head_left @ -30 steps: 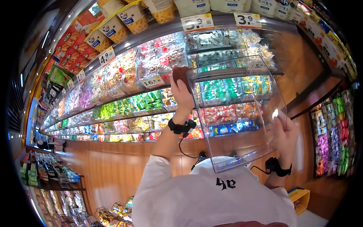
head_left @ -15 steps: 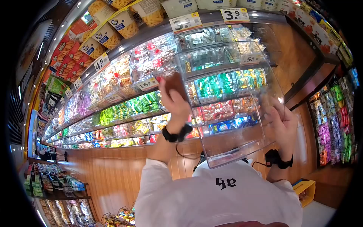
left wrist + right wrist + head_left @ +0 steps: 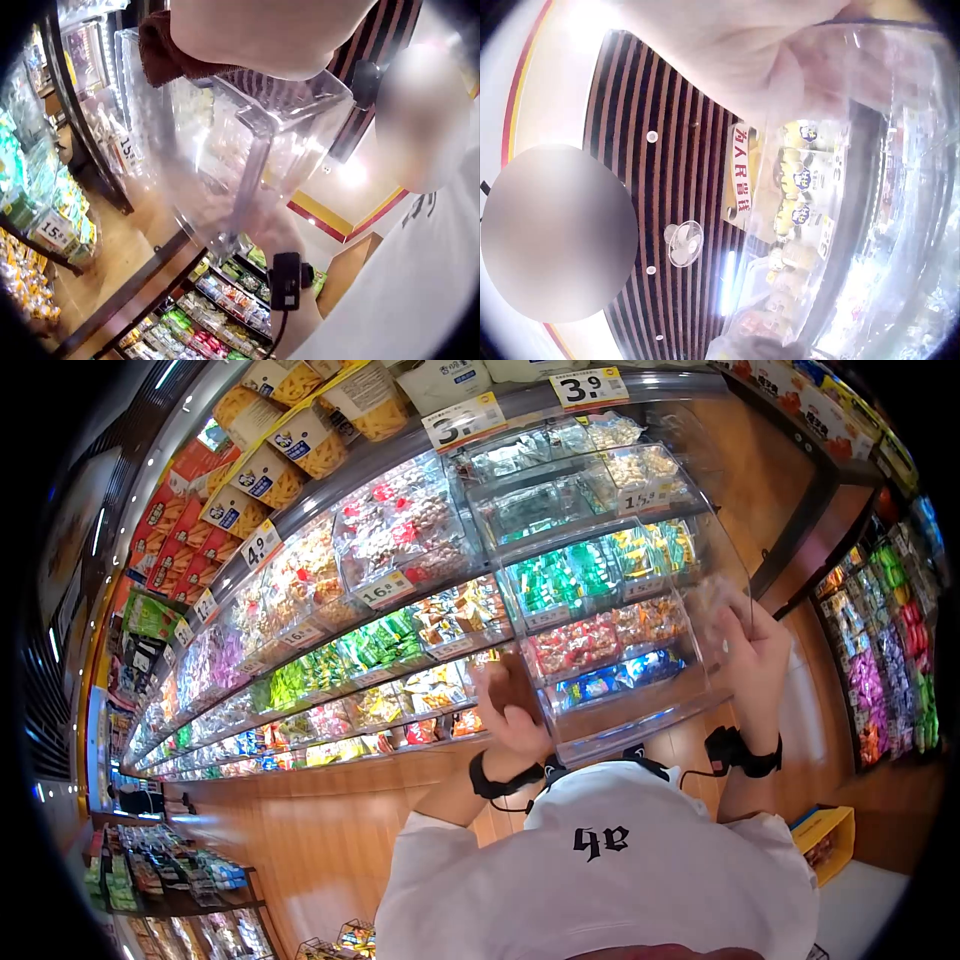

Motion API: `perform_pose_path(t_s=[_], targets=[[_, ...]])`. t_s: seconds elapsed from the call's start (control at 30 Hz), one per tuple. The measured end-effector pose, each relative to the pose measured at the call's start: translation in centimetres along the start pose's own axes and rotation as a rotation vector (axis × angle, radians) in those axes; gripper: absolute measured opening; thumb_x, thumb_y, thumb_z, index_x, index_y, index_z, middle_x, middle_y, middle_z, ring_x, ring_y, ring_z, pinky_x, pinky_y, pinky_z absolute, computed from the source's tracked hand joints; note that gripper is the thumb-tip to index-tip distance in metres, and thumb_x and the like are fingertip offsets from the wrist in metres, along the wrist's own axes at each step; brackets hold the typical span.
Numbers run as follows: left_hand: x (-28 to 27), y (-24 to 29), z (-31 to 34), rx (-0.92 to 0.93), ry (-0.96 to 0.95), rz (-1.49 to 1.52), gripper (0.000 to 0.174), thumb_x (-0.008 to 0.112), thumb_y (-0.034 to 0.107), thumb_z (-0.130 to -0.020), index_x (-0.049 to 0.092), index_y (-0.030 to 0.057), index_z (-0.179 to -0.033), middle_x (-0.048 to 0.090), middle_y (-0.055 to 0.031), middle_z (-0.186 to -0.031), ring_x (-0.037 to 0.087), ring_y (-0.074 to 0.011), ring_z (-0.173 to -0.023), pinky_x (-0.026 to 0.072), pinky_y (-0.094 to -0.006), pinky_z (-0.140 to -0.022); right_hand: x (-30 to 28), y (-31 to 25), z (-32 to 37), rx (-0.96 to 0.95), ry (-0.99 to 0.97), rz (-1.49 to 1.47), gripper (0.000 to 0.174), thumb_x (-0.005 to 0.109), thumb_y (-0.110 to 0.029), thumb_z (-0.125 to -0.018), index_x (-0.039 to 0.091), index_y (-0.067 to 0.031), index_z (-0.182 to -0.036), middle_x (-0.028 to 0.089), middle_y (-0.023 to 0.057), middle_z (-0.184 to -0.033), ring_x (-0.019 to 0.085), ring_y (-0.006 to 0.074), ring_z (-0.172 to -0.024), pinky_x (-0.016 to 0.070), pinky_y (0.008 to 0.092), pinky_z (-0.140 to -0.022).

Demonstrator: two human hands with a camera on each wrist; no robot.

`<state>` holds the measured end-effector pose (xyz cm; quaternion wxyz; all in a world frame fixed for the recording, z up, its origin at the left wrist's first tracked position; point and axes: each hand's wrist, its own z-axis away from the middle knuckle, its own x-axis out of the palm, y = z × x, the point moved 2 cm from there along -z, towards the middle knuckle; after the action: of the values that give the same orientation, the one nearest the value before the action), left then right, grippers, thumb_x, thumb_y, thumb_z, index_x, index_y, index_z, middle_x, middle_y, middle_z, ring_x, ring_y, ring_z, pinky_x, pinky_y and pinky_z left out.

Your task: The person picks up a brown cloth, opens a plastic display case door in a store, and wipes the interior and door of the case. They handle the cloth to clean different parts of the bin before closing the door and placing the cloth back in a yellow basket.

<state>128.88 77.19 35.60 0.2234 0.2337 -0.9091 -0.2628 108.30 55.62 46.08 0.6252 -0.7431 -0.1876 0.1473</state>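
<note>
A clear, empty plastic bin (image 3: 640, 732) is held up in front of the shelves, and the goods behind show through it. My left hand (image 3: 518, 728) holds a brown cloth (image 3: 520, 685) against the bin's left side, near the lower corner. At the bin's right side, my right hand (image 3: 755, 660) grips the wall with bent fingers. In the left wrist view the cloth (image 3: 161, 49) hangs from under my left hand (image 3: 262, 34), right at the bin's rim. The right wrist view shows my right hand (image 3: 727, 52) close up along the clear wall.
Ahead, tiered shelves hold bins of wrapped sweets (image 3: 400, 630) with price tags (image 3: 590, 390). Snack tubs (image 3: 310, 440) line the top shelf. A hanging rack of packets (image 3: 880, 650) stands at right, a yellow box (image 3: 825, 845) below it. Another display (image 3: 180, 870) is at lower left.
My left hand has moved the cloth from the upper left of the bin down along its side to the lower left corner. My right hand keeps its hold on the right side.
</note>
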Motion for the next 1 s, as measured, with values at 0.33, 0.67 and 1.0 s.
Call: perform_pose_path(t_s=[0.33,0.67,1.0], targets=[[-3.5,1.8,-11.1,-0.266,0.680,-0.704,0.050,0.043,0.035,-0.113,0.052,-0.0089,-0.136,0.063,-0.0149,-0.122,0.055,-0.0228,-0.104,0.0445,-0.0352,-0.098,1.6,-0.4,1.3,-0.048,-0.134,0.309,0.032,0.066,-0.007,-0.099,0.070,0.0048,-0.128,0.078,0.0089,-0.085,0.065,0.0046,-0.078,0.0511,0.0235,-0.069],[-1.8,2.3,-4.3,-0.129,0.327,-0.451,0.053,0.043,0.033,-0.112,0.043,-0.0085,-0.146,0.057,-0.0181,-0.140,0.056,-0.0255,-0.127,0.0427,-0.0397,-0.110,2.5,2.6,0.4,-0.025,-0.019,0.090,0.031,0.066,-0.006,-0.100,0.070,0.0067,-0.128,0.073,0.0014,-0.087,0.060,0.0035,-0.075,0.0486,0.0222,-0.064],[-1.4,4.4,0.1,-0.123,0.168,-0.356,0.075,0.065,0.027,-0.102,0.026,-0.0049,-0.158,0.042,-0.0218,-0.157,0.040,-0.0338,-0.148,0.0324,-0.0476,-0.122,5.1,1.5,-0.3,-0.118,0.080,0.196,0.031,0.066,-0.009,-0.101,0.070,0.0023,-0.129,0.069,0.0037,-0.075,0.053,0.0023,-0.069,0.0451,0.0242,-0.059]])
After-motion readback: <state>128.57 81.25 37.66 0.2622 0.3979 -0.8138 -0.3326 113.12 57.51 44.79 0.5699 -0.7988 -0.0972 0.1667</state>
